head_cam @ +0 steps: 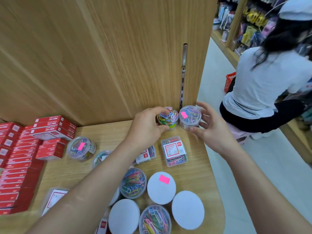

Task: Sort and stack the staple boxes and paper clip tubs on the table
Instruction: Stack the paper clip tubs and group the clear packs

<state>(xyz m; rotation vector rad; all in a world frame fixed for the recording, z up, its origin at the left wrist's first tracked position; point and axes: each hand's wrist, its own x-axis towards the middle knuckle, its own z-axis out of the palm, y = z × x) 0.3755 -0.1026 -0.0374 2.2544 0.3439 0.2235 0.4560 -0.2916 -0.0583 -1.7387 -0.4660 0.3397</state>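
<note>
Clear tubs (pixel 190 117) seemingly within both hands (pixel 212 130).

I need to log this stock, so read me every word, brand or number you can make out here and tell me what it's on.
Nothing can be read for certain.
Red staple boxes: white print, upside down and blurred.
Flat clear clip box: red and white label with a small red logo, text too small.
Second flat box under the left arm: same label, blurred.
Round tub in the right hand and tub near the boxes: plain pink stickers, no visible print.
White lid: pink sticker, blank.
</note>
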